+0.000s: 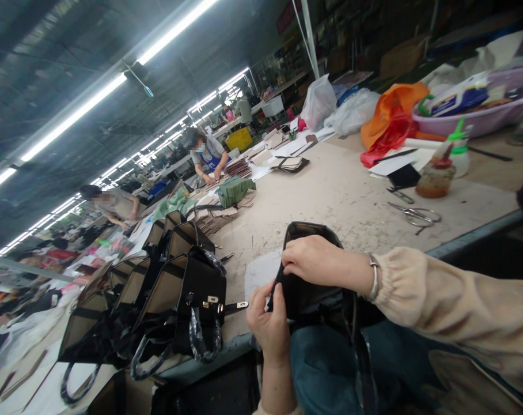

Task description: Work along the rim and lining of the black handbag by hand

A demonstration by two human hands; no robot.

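Note:
A black handbag (317, 297) rests at the table's front edge against my lap, its mouth facing up. With thumb and fingers, my left hand (268, 320) pinches the bag's left rim. My right hand (311, 262) reaches across the opening, its fingers curled onto that same rim just above the left hand. Whether the right fingers hold anything besides the rim is hidden. A dark strap hangs down the bag's near side. To the left, several finished-looking black handbags (205, 285) with tan sides, metal clasps and plastic-wrapped handles stand in rows.
Scissors (417, 216), an amber glue jar (436, 176) and a green-capped bottle (460, 153) sit at the right of the table (287, 196). Behind them is a purple basin (473, 118). Stacked pieces and a green bundle (235, 191) lie farther back; two co-workers are beyond.

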